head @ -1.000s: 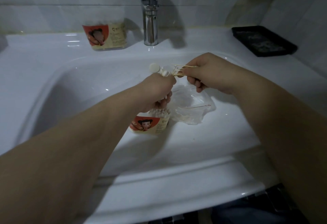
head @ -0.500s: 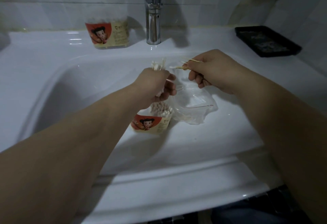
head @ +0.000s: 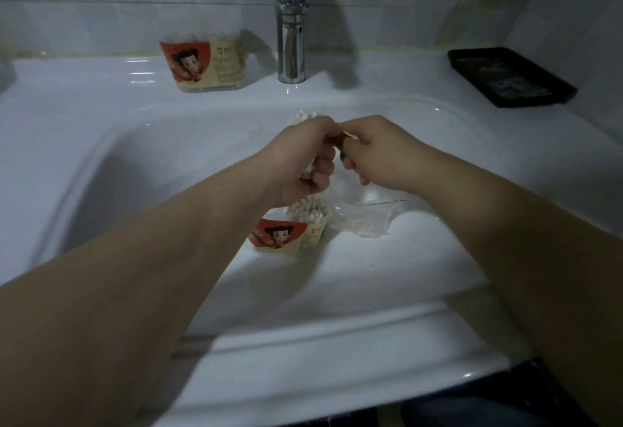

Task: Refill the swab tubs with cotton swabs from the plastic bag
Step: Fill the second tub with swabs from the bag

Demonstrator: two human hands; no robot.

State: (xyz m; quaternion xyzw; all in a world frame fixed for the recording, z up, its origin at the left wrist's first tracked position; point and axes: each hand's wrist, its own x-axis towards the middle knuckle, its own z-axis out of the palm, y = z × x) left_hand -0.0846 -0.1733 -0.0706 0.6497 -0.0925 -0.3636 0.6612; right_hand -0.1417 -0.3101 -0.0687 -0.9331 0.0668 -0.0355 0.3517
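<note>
My left hand [head: 305, 160] grips an upright bundle of cotton swabs [head: 305, 117], whose white tips show above the fist. My right hand [head: 377, 153] pinches a few thin swab sticks [head: 350, 137] right against the left hand. Below both hands, in the sink basin, stands an open swab tub [head: 286, 236] with a red cartoon label, packed with swabs. A crumpled clear plastic bag [head: 362, 215] lies beside it on the right with a few swabs inside. A second labelled swab tub [head: 204, 64] stands on the back ledge, left of the tap.
The white sink [head: 337, 335] fills the view, its front rim close to me. A chrome tap [head: 290, 18] rises at the back centre. A black tray [head: 509, 77] lies on the ledge at the back right. Tiled walls enclose the back and right.
My right hand has moved left until it meets the left hand, bringing its few swab sticks to the bundle. The left hand has stayed above the open tub.
</note>
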